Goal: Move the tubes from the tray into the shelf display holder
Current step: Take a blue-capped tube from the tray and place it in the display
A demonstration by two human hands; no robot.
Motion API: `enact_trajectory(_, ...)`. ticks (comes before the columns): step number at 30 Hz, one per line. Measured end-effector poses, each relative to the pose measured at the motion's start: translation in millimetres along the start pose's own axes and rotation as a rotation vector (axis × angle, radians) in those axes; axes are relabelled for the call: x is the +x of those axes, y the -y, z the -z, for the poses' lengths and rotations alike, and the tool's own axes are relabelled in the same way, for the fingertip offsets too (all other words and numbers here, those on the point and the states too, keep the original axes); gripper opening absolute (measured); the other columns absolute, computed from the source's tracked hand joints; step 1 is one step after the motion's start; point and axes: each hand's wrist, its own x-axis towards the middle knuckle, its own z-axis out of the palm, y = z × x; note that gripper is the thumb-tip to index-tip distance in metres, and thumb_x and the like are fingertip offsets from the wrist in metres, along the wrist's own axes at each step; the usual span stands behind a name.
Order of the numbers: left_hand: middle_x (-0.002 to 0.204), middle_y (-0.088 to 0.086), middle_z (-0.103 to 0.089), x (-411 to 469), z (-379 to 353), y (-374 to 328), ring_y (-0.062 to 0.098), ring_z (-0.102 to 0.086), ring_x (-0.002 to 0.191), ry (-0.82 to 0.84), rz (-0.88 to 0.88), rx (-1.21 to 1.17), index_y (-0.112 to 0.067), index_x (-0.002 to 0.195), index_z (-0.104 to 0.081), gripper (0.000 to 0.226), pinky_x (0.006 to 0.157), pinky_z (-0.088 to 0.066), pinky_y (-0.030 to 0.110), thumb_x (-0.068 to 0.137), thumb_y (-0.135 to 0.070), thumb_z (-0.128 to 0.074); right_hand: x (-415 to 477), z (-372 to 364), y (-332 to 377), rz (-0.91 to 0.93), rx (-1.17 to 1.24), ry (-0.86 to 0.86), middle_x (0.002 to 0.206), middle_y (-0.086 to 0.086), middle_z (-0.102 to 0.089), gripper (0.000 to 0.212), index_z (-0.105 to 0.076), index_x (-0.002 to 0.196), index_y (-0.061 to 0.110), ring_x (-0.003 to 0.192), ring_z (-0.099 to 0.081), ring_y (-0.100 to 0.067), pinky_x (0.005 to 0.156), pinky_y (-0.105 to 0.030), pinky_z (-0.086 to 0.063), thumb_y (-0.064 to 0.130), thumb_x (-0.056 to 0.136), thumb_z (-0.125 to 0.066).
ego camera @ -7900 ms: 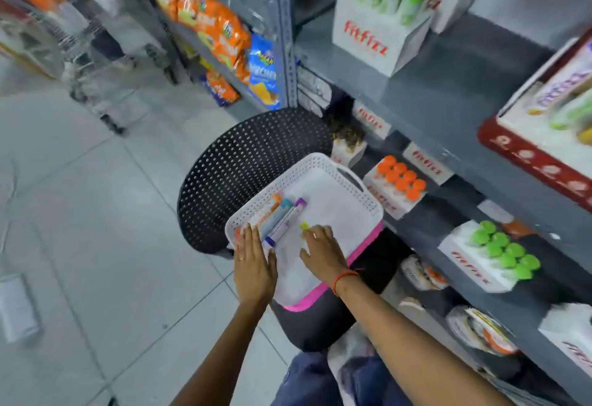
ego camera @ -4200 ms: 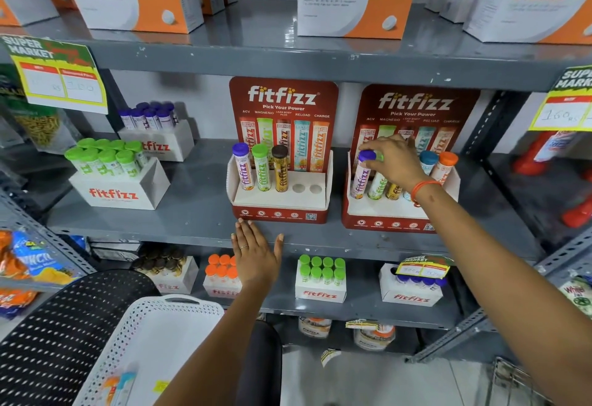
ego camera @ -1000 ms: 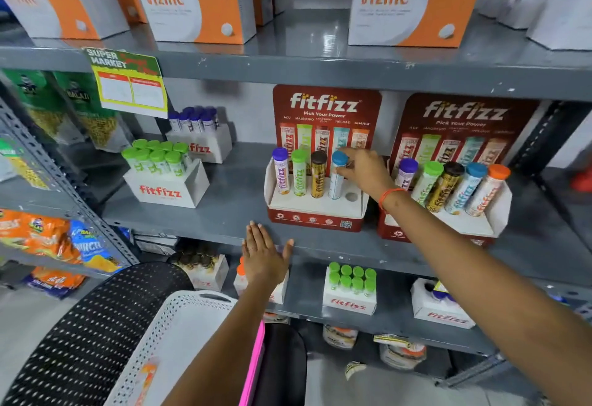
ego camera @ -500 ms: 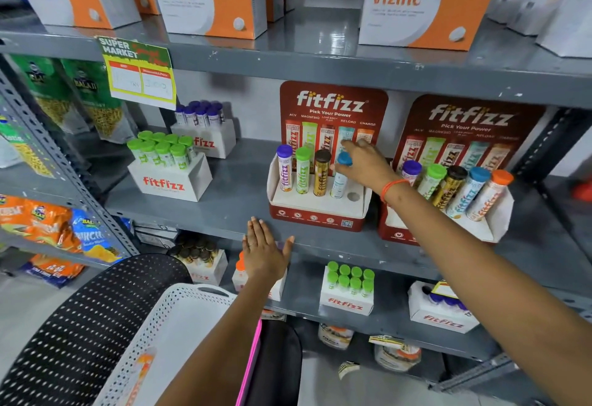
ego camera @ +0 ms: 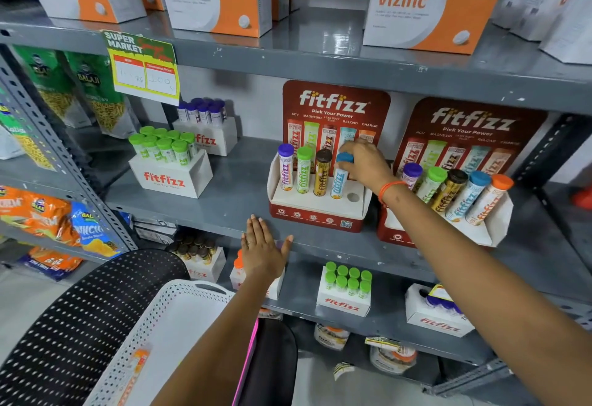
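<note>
A red and white Fitfizz display holder stands on the middle shelf. Purple, green and brown capped tubes stand in its left holes. My right hand grips the cap of a blue tube that sits in the fourth hole; the fifth hole is empty. My left hand rests flat, fingers spread, on the front edge of the grey shelf. At bottom left the white perforated tray holds one orange tube.
A second Fitfizz holder to the right carries a full row of tubes. White Fitfizz boxes with green and purple caps stand at left, more on the shelf below. Vizinc boxes line the top shelf. A black perforated chair carries the tray.
My right hand has kept hold of the blue tube's cap and pushed it down and upright into the fourth hole. My left hand has stayed on the shelf edge.
</note>
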Motion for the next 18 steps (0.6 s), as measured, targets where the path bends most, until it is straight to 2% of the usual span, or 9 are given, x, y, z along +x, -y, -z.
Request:
enact_trajectory(5,0.158,0.010,0.013,1.0,-1.0,0.6,0.026,0.012,0.145,-0.003,-0.005,-0.008,-0.010,0.147,0.012,0.089,0.116,0.003,0.040,0.086,-0.071,-0.009,0.4,0.5,-1.4,0.005,-0.020,0.015,0.129,-0.019,-0.055,0.037,-0.055,0.124,0.004,0.119,-0.052,-0.035,0.102,-0.042,-0.043,0.008,0.088,-0.062)
enact_trajectory(7,0.158,0.011,0.014,1.6,-0.5,0.6,0.026,0.012,0.145,0.012,-0.003,-0.018,-0.009,0.147,0.012,0.089,0.117,0.003,0.041,0.087,-0.071,-0.010,-2.8,-1.4,-0.9,0.008,-0.017,0.006,0.140,-0.018,-0.046,0.051,-0.044,0.135,0.007,0.128,-0.044,-0.035,0.107,-0.044,-0.039,0.005,0.087,-0.061)
enact_trajectory(9,0.158,0.011,0.015,1.4,2.5,1.6,0.027,0.013,0.145,0.038,-0.009,-0.045,-0.009,0.147,0.012,0.088,0.117,0.002,0.043,0.088,-0.070,-0.014,-13.0,-8.9,4.9,0.011,0.040,-0.111,0.148,-0.018,-0.033,0.069,-0.029,0.143,0.012,0.137,-0.032,-0.035,0.113,-0.048,-0.034,0.006,0.084,-0.064)
enact_trajectory(10,0.158,0.011,0.015,0.3,4.8,2.7,0.027,0.013,0.145,0.044,-0.023,-0.070,-0.009,0.147,0.012,0.088,0.117,0.002,0.044,0.089,-0.068,-0.016,-21.4,-15.0,11.6,0.013,0.108,-0.213,0.148,-0.018,-0.031,0.070,-0.029,0.143,0.013,0.137,-0.031,-0.035,0.114,-0.050,-0.033,0.007,0.084,-0.065)
enact_trajectory(13,0.158,0.012,0.008,-16.1,8.3,14.7,0.025,0.008,0.146,-0.049,-0.102,-0.157,-0.007,0.148,0.005,0.079,0.118,-0.001,0.046,0.095,-0.057,-0.025,-54.9,-49.4,40.2,0.098,0.313,-0.422,0.137,-0.019,-0.041,0.055,-0.040,0.134,0.011,0.131,-0.037,-0.030,0.112,-0.042,-0.035,0.007,0.083,-0.061)
enact_trajectory(16,0.158,0.016,-0.009,-56.8,4.8,45.3,0.028,-0.009,0.146,-0.225,-0.061,-0.234,-0.002,0.147,-0.011,0.065,0.117,-0.016,0.050,0.098,-0.035,-0.037,-86.4,-106.5,70.9,0.235,0.389,-0.384,0.130,-0.019,-0.045,0.045,-0.046,0.127,0.006,0.125,-0.041,-0.026,0.110,-0.029,-0.031,0.008,0.084,-0.058)
enact_trajectory(18,0.155,0.018,-0.018,-88.7,-2.1,75.4,0.031,-0.018,0.144,-0.301,0.041,-0.269,0.000,0.145,-0.018,0.060,0.116,-0.020,0.051,0.098,-0.028,-0.042,-106.7,-150.4,92.1,0.278,0.427,-0.277,0.127,-0.018,-0.046,0.039,-0.048,0.124,0.008,0.122,-0.043,-0.026,0.109,-0.030,-0.033,0.010,0.086,-0.057)
